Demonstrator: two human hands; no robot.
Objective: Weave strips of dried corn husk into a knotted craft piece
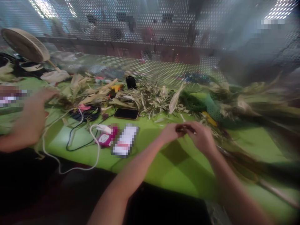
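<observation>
Over the green table (pixel 150 173), my left hand (pixel 170 132) and my right hand (pixel 201 137) meet with fingers pinched together. Between them is a small dark brown piece (pixel 180 128), too blurred and covered to name. A thin pale strip (pixel 182 117) sticks up just behind the fingers. Beyond my hands lies a heap of dried, shredded corn husks (pixel 152 98), with one broad pale husk (pixel 176 100) leaning out of it. A yellow-handled item (pixel 209 118) lies by the green mesh (pixel 212 106), close to my right hand.
Left of my hands lie a phone with a lit screen (pixel 125 140), a dark phone (pixel 126 113), a magenta block (pixel 106 138) and a looping white cable (pixel 98 156). A co-worker's arm (pixel 28 118) reaches in at left. A fan (pixel 25 45) and perforated metal panel (pixel 150 67) stand behind.
</observation>
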